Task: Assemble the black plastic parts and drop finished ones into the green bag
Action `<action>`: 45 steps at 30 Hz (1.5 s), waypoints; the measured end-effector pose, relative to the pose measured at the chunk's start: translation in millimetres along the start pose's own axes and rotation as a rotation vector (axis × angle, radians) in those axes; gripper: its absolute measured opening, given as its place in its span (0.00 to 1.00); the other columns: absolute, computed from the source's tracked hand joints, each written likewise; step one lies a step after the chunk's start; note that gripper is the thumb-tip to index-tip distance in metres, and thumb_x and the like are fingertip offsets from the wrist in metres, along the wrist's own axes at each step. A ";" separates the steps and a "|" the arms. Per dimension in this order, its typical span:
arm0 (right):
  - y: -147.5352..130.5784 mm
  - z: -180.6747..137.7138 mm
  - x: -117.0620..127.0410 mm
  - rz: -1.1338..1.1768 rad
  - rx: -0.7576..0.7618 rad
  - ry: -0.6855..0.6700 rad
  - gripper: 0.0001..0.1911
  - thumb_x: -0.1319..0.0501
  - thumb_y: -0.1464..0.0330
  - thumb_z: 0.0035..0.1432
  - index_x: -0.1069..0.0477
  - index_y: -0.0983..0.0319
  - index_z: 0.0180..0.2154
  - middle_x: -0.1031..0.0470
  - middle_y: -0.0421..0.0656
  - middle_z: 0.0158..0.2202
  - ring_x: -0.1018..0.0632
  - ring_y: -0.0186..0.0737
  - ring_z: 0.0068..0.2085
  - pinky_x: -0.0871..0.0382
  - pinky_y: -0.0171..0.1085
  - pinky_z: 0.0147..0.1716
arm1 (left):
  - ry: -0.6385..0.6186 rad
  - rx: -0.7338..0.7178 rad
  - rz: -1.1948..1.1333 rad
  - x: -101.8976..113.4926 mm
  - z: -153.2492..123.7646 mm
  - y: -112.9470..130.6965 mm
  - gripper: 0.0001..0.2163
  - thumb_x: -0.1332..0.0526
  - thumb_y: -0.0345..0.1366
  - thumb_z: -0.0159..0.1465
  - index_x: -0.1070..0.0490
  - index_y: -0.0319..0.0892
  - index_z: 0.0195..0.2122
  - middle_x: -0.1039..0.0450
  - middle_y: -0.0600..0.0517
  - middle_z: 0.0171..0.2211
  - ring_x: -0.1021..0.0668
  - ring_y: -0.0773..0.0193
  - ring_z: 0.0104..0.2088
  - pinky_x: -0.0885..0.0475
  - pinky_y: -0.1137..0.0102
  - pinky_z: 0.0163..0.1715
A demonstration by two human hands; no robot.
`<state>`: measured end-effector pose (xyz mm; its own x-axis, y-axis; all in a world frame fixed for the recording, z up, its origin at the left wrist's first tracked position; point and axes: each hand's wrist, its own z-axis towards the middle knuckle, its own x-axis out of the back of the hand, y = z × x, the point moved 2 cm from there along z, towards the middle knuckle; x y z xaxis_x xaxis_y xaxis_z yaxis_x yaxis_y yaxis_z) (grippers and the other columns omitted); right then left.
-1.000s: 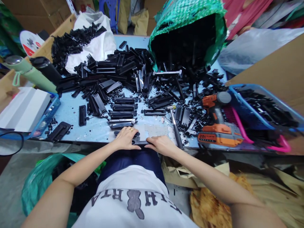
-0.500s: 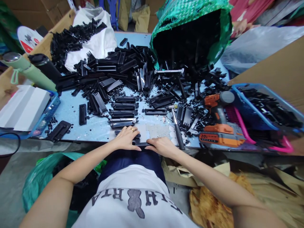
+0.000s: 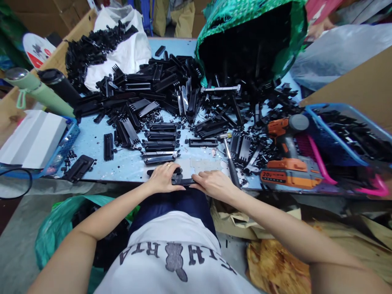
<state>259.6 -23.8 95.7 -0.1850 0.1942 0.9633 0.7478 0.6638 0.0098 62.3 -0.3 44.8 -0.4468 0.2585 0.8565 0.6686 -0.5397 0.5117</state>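
Note:
At the table's front edge, my left hand (image 3: 165, 178) is closed around the left end of a slim black plastic part (image 3: 183, 181). My right hand (image 3: 213, 182) pinches the same part's right end between thumb and fingers. Part of it is hidden behind my fingers. Just beyond my left hand lies a row of several long black plastic assemblies (image 3: 161, 143), stacked one behind another. Another long black piece (image 3: 203, 142) rests to their right. A hammer (image 3: 230, 161) with a black handle lies to the right of my right hand.
An orange cordless drill (image 3: 288, 171) stands at the right, beside a blue basket (image 3: 346, 147) of black parts. A large pile of black parts (image 3: 159, 81) spreads across the back, below an open green woven sack (image 3: 211, 32). Left are bottles (image 3: 45, 94) and a blue tray (image 3: 72, 134).
The black part between my hands has come up slightly and shows more clearly. My left fingers have drawn in around its end, and my right hand has shifted a little up and right.

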 end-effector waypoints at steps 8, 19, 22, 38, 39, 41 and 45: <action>1.6 2.2 11.9 -0.054 0.027 -0.003 0.21 0.58 0.56 0.65 0.34 0.62 0.40 0.27 0.46 0.31 0.26 0.38 0.30 0.50 0.35 0.26 | 0.044 -0.044 -0.004 3.6 1.6 1.1 0.32 0.41 0.62 0.50 0.38 0.42 0.48 0.31 0.45 0.44 0.27 0.53 0.45 0.32 0.62 0.44; 4.2 3.7 8.7 -0.119 0.006 0.106 0.18 0.55 0.58 0.65 0.33 0.62 0.41 0.28 0.47 0.32 0.28 0.39 0.32 0.48 0.37 0.30 | 0.114 -0.065 0.025 -8.9 -6.2 -1.6 0.25 0.43 0.57 0.56 0.34 0.41 0.44 0.28 0.46 0.39 0.26 0.55 0.41 0.31 0.63 0.42; 23.3 6.1 -6.3 -0.090 0.042 0.123 0.21 0.56 0.56 0.65 0.32 0.62 0.39 0.28 0.46 0.32 0.28 0.39 0.32 0.49 0.36 0.30 | 0.042 -0.113 0.056 -0.6 8.0 8.8 0.28 0.43 0.58 0.56 0.36 0.41 0.49 0.30 0.44 0.43 0.28 0.53 0.46 0.33 0.62 0.44; 171.5 14.0 -23.5 -0.035 -0.705 0.224 0.18 0.55 0.73 0.61 0.32 0.66 0.46 0.28 0.54 0.44 0.32 0.47 0.45 0.41 0.39 0.38 | 0.248 0.117 -0.058 34.1 110.0 -2.2 0.07 0.42 0.32 0.59 0.27 0.38 0.36 0.26 0.46 0.35 0.24 0.59 0.36 0.31 0.66 0.40; 187.2 18.9 -23.0 -0.038 -0.721 0.161 0.17 0.54 0.72 0.60 0.32 0.66 0.46 0.28 0.54 0.44 0.32 0.48 0.46 0.40 0.39 0.38 | 0.319 0.173 -0.229 40.7 92.1 -4.3 0.07 0.41 0.34 0.58 0.26 0.39 0.36 0.25 0.48 0.33 0.24 0.61 0.34 0.30 0.66 0.39; 208.7 30.4 -24.4 -0.024 -0.683 0.052 0.16 0.51 0.70 0.58 0.31 0.66 0.45 0.27 0.53 0.44 0.32 0.49 0.46 0.40 0.41 0.40 | 0.404 0.348 -0.609 49.1 54.9 -14.0 0.09 0.37 0.38 0.54 0.26 0.39 0.34 0.25 0.50 0.30 0.24 0.63 0.29 0.29 0.68 0.34; 220.2 48.7 -28.2 -0.031 -0.612 -0.009 0.15 0.50 0.71 0.57 0.30 0.66 0.42 0.27 0.54 0.43 0.31 0.49 0.46 0.39 0.43 0.41 | 0.410 0.695 -1.238 44.2 -8.1 -37.4 0.15 0.31 0.41 0.44 0.27 0.36 0.29 0.27 0.51 0.24 0.27 0.69 0.22 0.31 0.73 0.25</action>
<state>398.5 152.1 57.6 -0.2162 0.1896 0.9578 0.9720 0.1341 0.1929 12.7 24.8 63.0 -0.9864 -0.0452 -0.1579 -0.1634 0.3647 0.9167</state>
